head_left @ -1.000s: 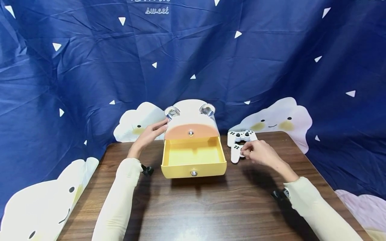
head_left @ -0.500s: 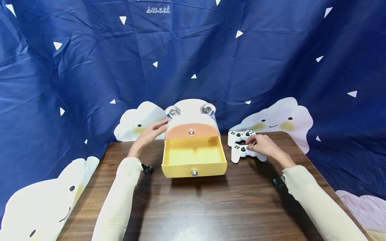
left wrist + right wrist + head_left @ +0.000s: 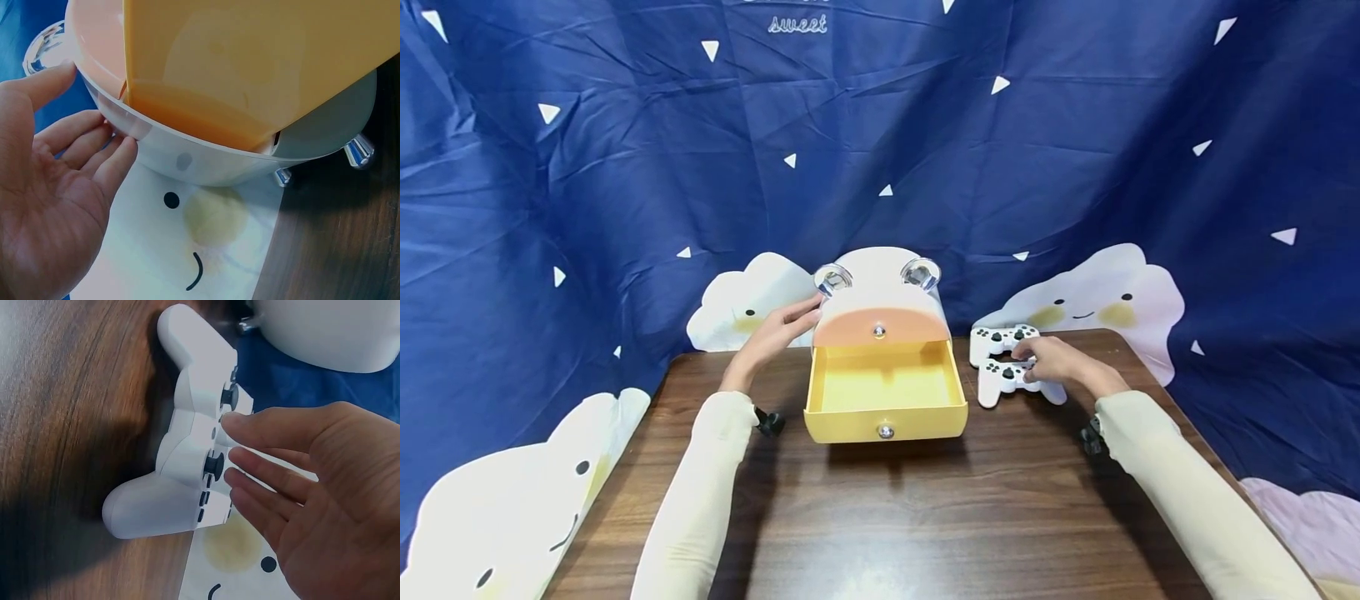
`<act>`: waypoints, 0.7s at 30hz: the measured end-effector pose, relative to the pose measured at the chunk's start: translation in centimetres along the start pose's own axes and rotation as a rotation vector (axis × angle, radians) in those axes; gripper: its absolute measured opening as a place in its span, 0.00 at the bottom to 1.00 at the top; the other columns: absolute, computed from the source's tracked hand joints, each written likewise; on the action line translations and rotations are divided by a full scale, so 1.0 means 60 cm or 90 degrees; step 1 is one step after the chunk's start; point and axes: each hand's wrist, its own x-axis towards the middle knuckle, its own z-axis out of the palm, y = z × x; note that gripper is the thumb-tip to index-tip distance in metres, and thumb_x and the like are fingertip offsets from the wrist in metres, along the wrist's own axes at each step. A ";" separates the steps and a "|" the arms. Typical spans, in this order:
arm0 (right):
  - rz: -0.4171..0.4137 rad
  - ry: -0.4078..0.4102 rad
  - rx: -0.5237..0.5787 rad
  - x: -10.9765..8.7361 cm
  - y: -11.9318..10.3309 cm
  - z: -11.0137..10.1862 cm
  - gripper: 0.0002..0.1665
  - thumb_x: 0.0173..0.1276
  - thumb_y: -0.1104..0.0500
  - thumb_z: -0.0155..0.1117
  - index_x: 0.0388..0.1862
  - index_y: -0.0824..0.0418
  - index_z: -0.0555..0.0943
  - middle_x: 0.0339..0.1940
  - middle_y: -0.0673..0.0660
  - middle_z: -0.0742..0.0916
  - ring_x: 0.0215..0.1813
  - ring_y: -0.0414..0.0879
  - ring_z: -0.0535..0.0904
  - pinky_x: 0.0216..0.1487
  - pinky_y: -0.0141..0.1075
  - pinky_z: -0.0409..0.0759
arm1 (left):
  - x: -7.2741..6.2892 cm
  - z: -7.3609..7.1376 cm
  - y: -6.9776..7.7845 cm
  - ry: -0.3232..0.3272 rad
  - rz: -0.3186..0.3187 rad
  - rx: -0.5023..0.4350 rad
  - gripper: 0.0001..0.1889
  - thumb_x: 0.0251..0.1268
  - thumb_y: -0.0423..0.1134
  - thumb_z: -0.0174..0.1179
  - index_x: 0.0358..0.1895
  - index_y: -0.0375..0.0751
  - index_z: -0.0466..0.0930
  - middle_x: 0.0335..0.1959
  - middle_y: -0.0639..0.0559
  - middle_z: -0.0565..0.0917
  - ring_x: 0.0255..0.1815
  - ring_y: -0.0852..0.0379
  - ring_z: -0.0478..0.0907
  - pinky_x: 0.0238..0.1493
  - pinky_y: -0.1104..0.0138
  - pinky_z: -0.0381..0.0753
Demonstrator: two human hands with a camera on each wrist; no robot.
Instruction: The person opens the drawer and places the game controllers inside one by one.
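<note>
A white box with silver frog-like eyes (image 3: 880, 279) stands at the table's back, its yellow lower drawer (image 3: 886, 425) pulled out. My left hand (image 3: 775, 337) rests its fingertips on the box's left side, palm facing it in the left wrist view. To the right of the box lie two white game controllers, one behind the other: the rear controller (image 3: 982, 346) and the front controller (image 3: 991, 385). My right hand (image 3: 1056, 362) hovers over the front controller, thumb and fingers apart. In the right wrist view the fingertips come close to its thumbsticks (image 3: 214, 465); whether they touch, I cannot tell.
The brown wooden table (image 3: 880, 517) extends in front of the drawer. The peach upper drawer (image 3: 850, 327) is closed. A blue curtain (image 3: 880, 125) with clouds hangs behind the table. A black wrist camera (image 3: 769, 423) sits at my left cuff.
My right hand has lifted slightly off the front controller, away from me and to the right, uncovering its right grip. The thumb and fingers have parted. My left hand holds its place.
</note>
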 end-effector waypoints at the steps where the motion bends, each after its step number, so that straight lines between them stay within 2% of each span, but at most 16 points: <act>1: 0.001 -0.005 0.000 0.003 0.001 0.001 0.28 0.54 0.69 0.75 0.55 0.74 0.84 0.55 0.71 0.89 0.62 0.68 0.84 0.68 0.61 0.80 | 0.000 0.000 0.000 0.000 0.002 0.001 0.31 0.82 0.56 0.58 0.82 0.54 0.68 0.83 0.54 0.68 0.87 0.49 0.60 0.86 0.48 0.59; 10: 0.007 -0.046 0.010 0.031 0.006 0.013 0.33 0.48 0.74 0.73 0.58 0.73 0.83 0.57 0.69 0.89 0.63 0.63 0.83 0.67 0.56 0.80 | -0.002 0.001 0.001 0.006 0.010 0.014 0.32 0.81 0.59 0.58 0.82 0.54 0.69 0.83 0.54 0.69 0.86 0.50 0.61 0.85 0.48 0.62; 14: 0.011 -0.070 -0.009 0.038 0.003 0.018 0.34 0.48 0.74 0.71 0.60 0.72 0.82 0.56 0.67 0.89 0.57 0.58 0.82 0.61 0.48 0.82 | -0.002 0.000 0.000 0.003 0.010 0.011 0.32 0.81 0.59 0.58 0.82 0.54 0.69 0.83 0.54 0.69 0.86 0.50 0.61 0.85 0.48 0.61; 17: 0.008 -0.079 -0.026 0.042 0.002 0.023 0.35 0.46 0.73 0.70 0.59 0.71 0.82 0.50 0.65 0.88 0.50 0.55 0.80 0.52 0.43 0.80 | -0.001 -0.001 -0.002 0.001 0.009 0.007 0.32 0.81 0.59 0.58 0.82 0.55 0.69 0.83 0.55 0.69 0.86 0.50 0.61 0.86 0.48 0.61; 21: 0.017 -0.083 -0.033 0.046 0.001 0.031 0.38 0.43 0.75 0.69 0.60 0.71 0.82 0.52 0.66 0.87 0.48 0.55 0.77 0.51 0.42 0.78 | 0.002 -0.002 -0.004 -0.002 0.005 0.004 0.31 0.81 0.57 0.58 0.81 0.55 0.69 0.83 0.55 0.69 0.86 0.51 0.60 0.86 0.48 0.60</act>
